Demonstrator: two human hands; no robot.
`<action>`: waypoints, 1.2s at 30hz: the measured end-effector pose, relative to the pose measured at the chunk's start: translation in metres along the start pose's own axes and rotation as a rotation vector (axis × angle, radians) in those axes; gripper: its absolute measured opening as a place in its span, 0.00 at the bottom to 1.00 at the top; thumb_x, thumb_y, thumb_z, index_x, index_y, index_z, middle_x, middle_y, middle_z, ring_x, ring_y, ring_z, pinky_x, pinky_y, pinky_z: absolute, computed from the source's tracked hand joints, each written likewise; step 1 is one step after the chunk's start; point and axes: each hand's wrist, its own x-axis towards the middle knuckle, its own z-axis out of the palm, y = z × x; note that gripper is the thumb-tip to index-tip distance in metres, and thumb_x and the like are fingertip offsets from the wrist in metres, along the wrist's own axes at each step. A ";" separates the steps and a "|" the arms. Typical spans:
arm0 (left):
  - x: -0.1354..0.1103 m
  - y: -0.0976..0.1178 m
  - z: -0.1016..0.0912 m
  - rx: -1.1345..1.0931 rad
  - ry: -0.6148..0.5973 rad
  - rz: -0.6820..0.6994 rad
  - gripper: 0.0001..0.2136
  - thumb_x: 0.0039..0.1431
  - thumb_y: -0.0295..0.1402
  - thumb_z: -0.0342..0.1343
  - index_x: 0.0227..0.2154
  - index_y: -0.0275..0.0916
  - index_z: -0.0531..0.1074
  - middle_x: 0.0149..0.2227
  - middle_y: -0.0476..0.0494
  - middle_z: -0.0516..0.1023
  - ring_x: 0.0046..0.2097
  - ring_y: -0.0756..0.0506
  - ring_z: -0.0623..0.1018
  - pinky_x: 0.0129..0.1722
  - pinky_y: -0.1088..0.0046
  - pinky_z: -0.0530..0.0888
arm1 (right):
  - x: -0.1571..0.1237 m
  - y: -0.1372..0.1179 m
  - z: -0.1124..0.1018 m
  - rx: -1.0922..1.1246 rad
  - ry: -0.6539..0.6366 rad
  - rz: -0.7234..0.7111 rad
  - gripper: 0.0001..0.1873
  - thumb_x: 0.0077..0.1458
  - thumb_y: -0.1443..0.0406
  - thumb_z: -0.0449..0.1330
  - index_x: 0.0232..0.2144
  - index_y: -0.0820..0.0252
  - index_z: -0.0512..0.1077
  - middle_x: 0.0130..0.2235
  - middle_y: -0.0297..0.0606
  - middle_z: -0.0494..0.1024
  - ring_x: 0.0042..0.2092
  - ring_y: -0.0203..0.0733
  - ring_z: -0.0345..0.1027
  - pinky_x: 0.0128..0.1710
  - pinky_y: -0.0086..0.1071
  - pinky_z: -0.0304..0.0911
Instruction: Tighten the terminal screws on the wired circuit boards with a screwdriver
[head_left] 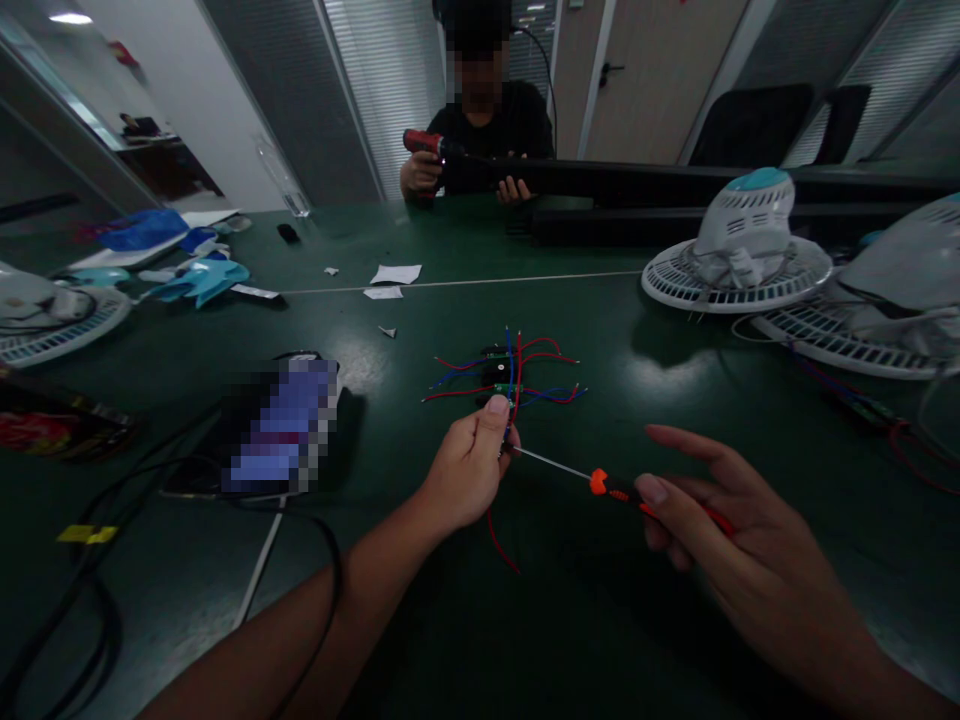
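Observation:
My left hand (469, 460) is closed around a small circuit board with red and blue wires, its thumb pressed on top; most of the board is hidden by the fingers. A red wire (501, 540) hangs below that hand. In my right hand (739, 540) lies a screwdriver (619, 492) with an orange and black handle, the index finger stretched away from it. The screwdriver's thin shaft points left, and its tip meets the board's edge at my left fingers. Just beyond are several more small boards (496, 373) with red and blue wires spread to both sides.
White fan heads (739, 265) lie face down at the right, another at the far left. A phone with a lit screen (281, 425) and black cables (97, 500) are at left. Across the green table (360, 390), a person holds a red power drill (421, 142) beside long black bars.

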 end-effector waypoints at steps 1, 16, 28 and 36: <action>0.000 0.001 0.000 -0.004 0.001 -0.004 0.25 0.61 0.55 0.41 0.23 0.38 0.67 0.17 0.54 0.60 0.19 0.53 0.62 0.19 0.77 0.58 | 0.001 0.000 0.000 0.000 0.006 -0.003 0.30 0.55 0.47 0.56 0.53 0.60 0.65 0.19 0.30 0.75 0.18 0.38 0.66 0.17 0.31 0.64; 0.000 0.000 0.000 -0.023 -0.010 -0.003 0.25 0.60 0.55 0.42 0.23 0.37 0.66 0.18 0.54 0.61 0.20 0.53 0.62 0.19 0.77 0.58 | 0.000 -0.001 0.001 0.084 0.001 0.073 0.32 0.59 0.44 0.49 0.56 0.59 0.66 0.17 0.31 0.74 0.16 0.38 0.65 0.13 0.29 0.61; 0.000 -0.002 0.000 0.008 -0.005 0.002 0.25 0.62 0.53 0.40 0.23 0.37 0.67 0.18 0.53 0.61 0.20 0.53 0.62 0.20 0.77 0.58 | 0.000 0.005 0.001 0.034 0.007 0.009 0.31 0.56 0.46 0.55 0.55 0.58 0.63 0.19 0.31 0.75 0.19 0.38 0.66 0.17 0.29 0.63; -0.001 -0.002 -0.001 -0.023 -0.012 0.002 0.25 0.62 0.54 0.41 0.23 0.37 0.67 0.18 0.53 0.62 0.20 0.53 0.62 0.20 0.77 0.58 | -0.001 0.003 0.000 0.026 0.023 -0.011 0.31 0.54 0.46 0.56 0.53 0.59 0.64 0.20 0.33 0.76 0.19 0.40 0.67 0.18 0.32 0.65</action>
